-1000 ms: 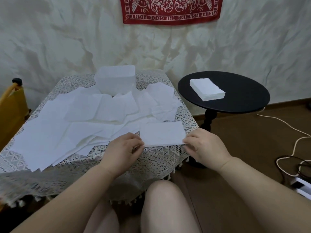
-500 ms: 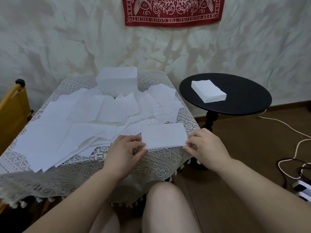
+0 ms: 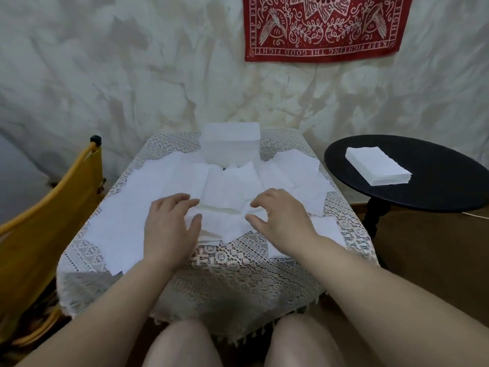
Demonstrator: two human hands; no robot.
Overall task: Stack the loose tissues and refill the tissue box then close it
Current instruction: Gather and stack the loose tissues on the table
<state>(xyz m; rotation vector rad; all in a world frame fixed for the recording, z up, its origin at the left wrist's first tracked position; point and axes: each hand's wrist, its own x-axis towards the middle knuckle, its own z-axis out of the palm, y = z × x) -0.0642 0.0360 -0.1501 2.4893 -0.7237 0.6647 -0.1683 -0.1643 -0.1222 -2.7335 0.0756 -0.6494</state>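
Both hands let go of the folded tissue (image 3: 326,229). Left hand (image 3: 169,223) & right hand (image 3: 280,218) hovered w/ fingers spread, apparently touching loose tissues (image 3: 225,192); next sheet due.

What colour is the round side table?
Black; the round side table shows best in the head view.
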